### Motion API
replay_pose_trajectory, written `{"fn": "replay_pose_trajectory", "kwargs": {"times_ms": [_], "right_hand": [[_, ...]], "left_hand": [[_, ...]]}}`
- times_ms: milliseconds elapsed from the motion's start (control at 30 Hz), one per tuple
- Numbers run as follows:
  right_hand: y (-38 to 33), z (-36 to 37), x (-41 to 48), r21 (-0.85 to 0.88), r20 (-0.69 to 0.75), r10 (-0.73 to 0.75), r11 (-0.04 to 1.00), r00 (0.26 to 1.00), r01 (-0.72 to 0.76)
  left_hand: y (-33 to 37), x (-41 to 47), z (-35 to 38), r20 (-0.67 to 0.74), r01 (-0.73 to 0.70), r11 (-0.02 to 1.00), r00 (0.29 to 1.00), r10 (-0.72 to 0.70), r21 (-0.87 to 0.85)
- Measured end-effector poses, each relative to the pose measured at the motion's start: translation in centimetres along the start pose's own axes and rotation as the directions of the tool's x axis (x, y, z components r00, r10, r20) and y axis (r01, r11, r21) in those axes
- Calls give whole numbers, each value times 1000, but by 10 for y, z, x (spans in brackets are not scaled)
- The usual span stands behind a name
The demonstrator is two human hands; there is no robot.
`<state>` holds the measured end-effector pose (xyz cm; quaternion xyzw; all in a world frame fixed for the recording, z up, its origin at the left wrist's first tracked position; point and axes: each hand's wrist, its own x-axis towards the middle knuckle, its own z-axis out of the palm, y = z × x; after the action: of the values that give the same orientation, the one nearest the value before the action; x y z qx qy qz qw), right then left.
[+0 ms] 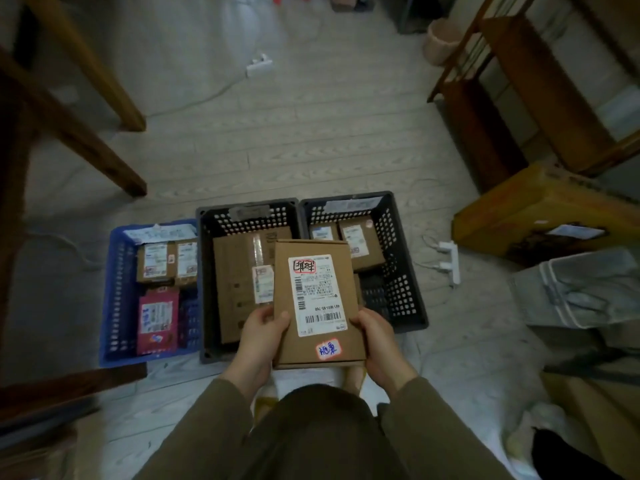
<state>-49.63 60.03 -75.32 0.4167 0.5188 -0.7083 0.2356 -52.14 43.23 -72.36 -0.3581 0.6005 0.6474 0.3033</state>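
- The blue crate (pixel 114 289) is sitting on the floor at the far left, holding small brown parcels and a pink package (pixel 157 320).
- The middle black crate (pixel 207 271) is standing just beside it, carrying a large flat carton (pixel 235 278).
- The left hand (pixel 259 336) is reaching forward from an olive sleeve and gripping the cardboard box (pixel 317 306) at its lower left edge, with the thumb lying on the top face and the fingers curling out of sight beneath.
- The cardboard box is hovering over the two black crates, with its white shipping label facing up.
- The right hand (pixel 379 344) is clasping the lower right edge, with the thumb against the side and the fingers tucked under.
- The right black crate (pixel 405 258) is holding two small parcels at its far end.
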Motion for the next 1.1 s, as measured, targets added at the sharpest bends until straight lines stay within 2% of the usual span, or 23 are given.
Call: {"fn": "replay_pose_trajectory", "kwargs": {"times_ms": [100,300,400,500,600,833,1100], "right_hand": [[-24,-35,23,19,-5,28,999,1000,-28],[-80,-93,69,-58,-12,52,997,999,-52],[-101,-98,84,-110,41,51,993,998,-46],[-112,-93,93,-141,75,59,989,995,-48],[-116,-91,106,-147,49,51,988,998,-44],[-95,-104,157,-195,-95,36,979,995,-54],[-12,-155,267,-282,-220,58,952,974,-121]], "left_hand": [[6,20,45,-10,39,999,999,-39,-8],[23,42,125,-17,134,985,991,-136,-107],[32,50,140,-58,141,977,987,-153,-162],[38,57,141,-93,127,981,986,-141,-145],[42,69,142,-45,152,982,986,-157,-113],[8,127,159,3,237,970,971,-237,-63],[-86,249,193,-4,329,939,944,-330,100]]}}
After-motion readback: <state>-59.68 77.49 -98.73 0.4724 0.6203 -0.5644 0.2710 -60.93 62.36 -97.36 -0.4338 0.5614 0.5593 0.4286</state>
